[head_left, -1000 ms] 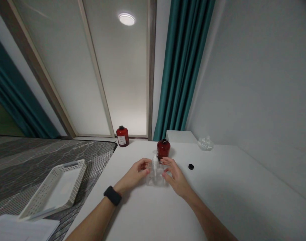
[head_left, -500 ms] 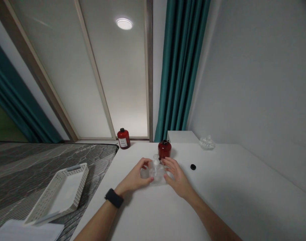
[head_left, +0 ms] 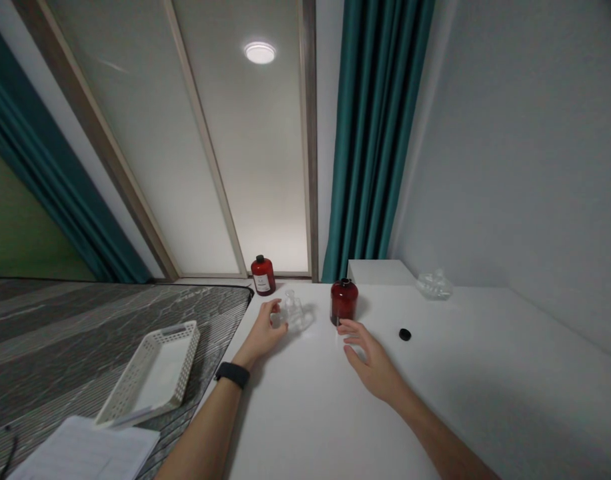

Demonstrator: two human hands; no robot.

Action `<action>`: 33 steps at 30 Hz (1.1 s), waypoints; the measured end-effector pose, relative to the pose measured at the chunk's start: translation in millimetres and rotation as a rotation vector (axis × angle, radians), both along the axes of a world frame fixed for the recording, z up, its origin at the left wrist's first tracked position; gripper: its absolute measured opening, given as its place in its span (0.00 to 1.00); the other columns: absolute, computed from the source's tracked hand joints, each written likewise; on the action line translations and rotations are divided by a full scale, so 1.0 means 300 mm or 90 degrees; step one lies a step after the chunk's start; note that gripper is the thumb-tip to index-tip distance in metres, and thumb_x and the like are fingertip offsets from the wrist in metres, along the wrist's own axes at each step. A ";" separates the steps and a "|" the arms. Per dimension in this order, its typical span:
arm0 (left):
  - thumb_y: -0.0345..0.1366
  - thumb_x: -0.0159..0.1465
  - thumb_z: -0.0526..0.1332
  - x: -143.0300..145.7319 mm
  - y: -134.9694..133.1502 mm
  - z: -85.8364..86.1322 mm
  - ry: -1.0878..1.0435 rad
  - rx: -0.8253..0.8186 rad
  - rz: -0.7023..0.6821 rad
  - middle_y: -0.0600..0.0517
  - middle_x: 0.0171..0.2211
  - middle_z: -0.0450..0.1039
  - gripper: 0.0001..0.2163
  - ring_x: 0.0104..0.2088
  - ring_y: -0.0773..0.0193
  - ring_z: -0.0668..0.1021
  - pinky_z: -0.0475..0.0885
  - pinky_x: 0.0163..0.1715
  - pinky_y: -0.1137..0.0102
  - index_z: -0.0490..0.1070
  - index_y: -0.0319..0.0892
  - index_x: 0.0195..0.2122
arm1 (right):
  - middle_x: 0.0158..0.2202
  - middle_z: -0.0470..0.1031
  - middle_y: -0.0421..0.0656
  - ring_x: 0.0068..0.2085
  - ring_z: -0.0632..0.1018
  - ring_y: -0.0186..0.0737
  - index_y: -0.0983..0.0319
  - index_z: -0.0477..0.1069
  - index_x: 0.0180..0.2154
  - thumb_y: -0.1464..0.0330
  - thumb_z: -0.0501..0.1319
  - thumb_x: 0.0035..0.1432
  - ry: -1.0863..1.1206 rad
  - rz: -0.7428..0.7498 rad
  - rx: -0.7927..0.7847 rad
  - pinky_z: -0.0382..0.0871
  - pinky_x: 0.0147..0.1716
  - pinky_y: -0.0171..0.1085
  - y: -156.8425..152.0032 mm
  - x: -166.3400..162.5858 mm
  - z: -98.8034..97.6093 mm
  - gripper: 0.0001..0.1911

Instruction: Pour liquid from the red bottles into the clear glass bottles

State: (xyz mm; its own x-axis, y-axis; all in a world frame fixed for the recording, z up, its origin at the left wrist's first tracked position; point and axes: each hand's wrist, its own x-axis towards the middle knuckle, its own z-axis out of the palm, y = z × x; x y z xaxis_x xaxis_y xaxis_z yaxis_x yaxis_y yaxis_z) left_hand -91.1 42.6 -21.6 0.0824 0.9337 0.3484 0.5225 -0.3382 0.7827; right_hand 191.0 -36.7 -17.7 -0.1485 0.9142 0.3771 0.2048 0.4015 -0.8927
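Note:
A clear pump-top bottle [head_left: 293, 311] stands at the left part of the white table. Its outline is faint. My left hand [head_left: 265, 331], with a dark watch band on the wrist, is at the bottle's left side, thumb and fingers apart; whether the fingertips touch it is hard to see. My right hand [head_left: 368, 357] is open, fingers spread, just in front of the base of a dark red bottle [head_left: 344, 303] with an uncapped neck. A black cap [head_left: 404, 335] lies on the table to the right of that bottle.
Another red bottle [head_left: 263, 276], labelled and black-capped, stands at the table's far left corner. Crumpled clear plastic [head_left: 434, 287] and a white box [head_left: 380, 272] are at the back. Left of the table are a white perforated basket [head_left: 188, 357] and papers [head_left: 93, 453].
The clear pump bottle has moved left and farther back, with my left hand beside it. My right hand has come away from it and is nearer the red bottle. The view has shifted slightly.

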 end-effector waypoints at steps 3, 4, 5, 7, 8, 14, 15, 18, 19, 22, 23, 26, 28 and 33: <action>0.31 0.56 0.63 -0.003 0.007 -0.008 -0.007 -0.011 0.001 0.45 0.50 0.67 0.26 0.52 0.53 0.73 0.70 0.43 0.64 0.63 0.40 0.57 | 0.52 0.76 0.48 0.51 0.77 0.44 0.56 0.66 0.57 0.68 0.57 0.61 -0.005 0.003 -0.008 0.72 0.53 0.49 -0.003 0.000 0.004 0.22; 0.31 0.55 0.63 -0.004 0.008 -0.009 -0.010 -0.014 0.001 0.45 0.50 0.67 0.27 0.53 0.53 0.73 0.70 0.44 0.64 0.63 0.40 0.57 | 0.51 0.76 0.48 0.50 0.78 0.44 0.56 0.66 0.57 0.68 0.58 0.61 -0.008 0.003 -0.012 0.73 0.53 0.49 -0.003 0.001 0.004 0.22; 0.31 0.55 0.63 -0.004 0.009 -0.011 -0.013 -0.017 -0.001 0.44 0.51 0.67 0.27 0.53 0.53 0.73 0.70 0.44 0.64 0.63 0.40 0.57 | 0.51 0.77 0.47 0.49 0.78 0.44 0.56 0.66 0.57 0.68 0.58 0.61 -0.010 0.002 -0.014 0.73 0.52 0.49 -0.003 0.001 0.003 0.22; 0.32 0.56 0.63 -0.004 0.009 -0.013 -0.018 -0.023 -0.004 0.43 0.53 0.67 0.27 0.54 0.52 0.73 0.70 0.44 0.63 0.62 0.40 0.58 | 0.52 0.77 0.47 0.49 0.78 0.44 0.56 0.66 0.57 0.69 0.58 0.61 -0.011 0.000 -0.013 0.73 0.52 0.49 -0.002 0.001 -0.002 0.22; 0.32 0.56 0.63 -0.005 0.009 -0.015 -0.020 -0.025 -0.006 0.43 0.53 0.66 0.28 0.55 0.52 0.73 0.70 0.45 0.63 0.62 0.40 0.59 | 0.52 0.77 0.48 0.50 0.78 0.44 0.56 0.66 0.57 0.69 0.58 0.61 -0.010 0.001 -0.010 0.73 0.52 0.49 -0.001 0.000 -0.005 0.22; 0.37 0.56 0.66 -0.016 0.004 -0.005 -0.030 -0.043 -0.018 0.40 0.58 0.64 0.33 0.58 0.50 0.71 0.70 0.47 0.62 0.58 0.41 0.63 | 0.53 0.75 0.47 0.54 0.76 0.44 0.55 0.65 0.58 0.70 0.57 0.61 -0.023 0.014 -0.009 0.72 0.53 0.48 0.001 0.001 -0.012 0.23; 0.38 0.56 0.66 -0.020 0.001 0.005 -0.031 -0.043 -0.018 0.40 0.59 0.63 0.34 0.58 0.50 0.71 0.70 0.47 0.62 0.57 0.41 0.63 | 0.53 0.75 0.47 0.53 0.76 0.44 0.55 0.65 0.58 0.70 0.57 0.61 -0.023 0.014 -0.010 0.72 0.52 0.48 0.000 0.001 -0.011 0.23; 0.40 0.57 0.66 -0.025 -0.013 0.050 -0.032 -0.003 0.020 0.42 0.55 0.67 0.32 0.55 0.51 0.73 0.69 0.45 0.62 0.59 0.42 0.62 | 0.51 0.76 0.48 0.52 0.77 0.44 0.56 0.66 0.57 0.70 0.57 0.60 -0.016 0.010 -0.007 0.73 0.51 0.48 0.000 -0.002 -0.006 0.23; 0.41 0.59 0.64 -0.023 -0.020 0.069 -0.027 0.030 0.045 0.44 0.52 0.69 0.28 0.53 0.53 0.74 0.69 0.44 0.62 0.61 0.43 0.60 | 0.51 0.76 0.48 0.52 0.77 0.44 0.56 0.66 0.57 0.71 0.57 0.60 -0.014 0.008 -0.005 0.73 0.50 0.48 0.000 -0.002 -0.004 0.23; 0.40 0.63 0.58 -0.001 -0.055 0.121 -0.003 0.140 0.071 0.48 0.44 0.72 0.18 0.45 0.56 0.75 0.68 0.41 0.64 0.66 0.43 0.54 | 0.51 0.77 0.48 0.51 0.78 0.44 0.56 0.66 0.57 0.71 0.57 0.59 -0.016 0.003 -0.001 0.74 0.50 0.48 -0.001 -0.003 0.001 0.23; 0.39 0.65 0.57 0.012 -0.071 0.134 0.008 0.170 0.061 0.49 0.41 0.72 0.15 0.42 0.57 0.75 0.68 0.39 0.64 0.67 0.43 0.52 | 0.51 0.77 0.48 0.50 0.78 0.44 0.56 0.66 0.57 0.71 0.57 0.59 -0.018 0.002 0.002 0.74 0.50 0.48 -0.001 -0.003 0.002 0.23; 0.37 0.66 0.56 0.069 -0.122 0.145 0.035 0.249 0.000 0.49 0.37 0.72 0.10 0.39 0.57 0.75 0.68 0.37 0.65 0.69 0.43 0.47 | 0.51 0.77 0.48 0.49 0.78 0.44 0.56 0.66 0.57 0.71 0.57 0.60 -0.017 0.002 0.010 0.74 0.49 0.47 -0.001 -0.002 0.004 0.23; 0.33 0.65 0.56 0.116 -0.152 0.132 0.056 0.289 -0.035 0.49 0.37 0.71 0.07 0.39 0.56 0.74 0.69 0.39 0.64 0.70 0.44 0.42 | 0.49 0.76 0.48 0.48 0.78 0.44 0.57 0.66 0.57 0.70 0.57 0.60 -0.013 0.003 0.013 0.74 0.48 0.46 0.001 -0.001 0.004 0.22; 0.30 0.64 0.55 0.220 -0.188 0.086 0.098 0.264 -0.149 0.48 0.35 0.71 0.07 0.38 0.56 0.75 0.70 0.38 0.64 0.71 0.44 0.40 | 0.40 0.75 0.44 0.40 0.78 0.41 0.58 0.67 0.55 0.68 0.57 0.61 -0.028 -0.043 0.025 0.74 0.46 0.45 0.011 0.005 0.007 0.20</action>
State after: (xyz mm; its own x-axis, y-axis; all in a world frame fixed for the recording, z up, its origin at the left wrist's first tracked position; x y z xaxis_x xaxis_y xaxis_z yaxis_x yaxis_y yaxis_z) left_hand -25.1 -13.9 4.1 0.3529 0.6689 0.6542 0.4939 -0.7270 0.4770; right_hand 192.4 -33.6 -15.7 -0.1038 0.9072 0.4077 0.2708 0.4202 -0.8661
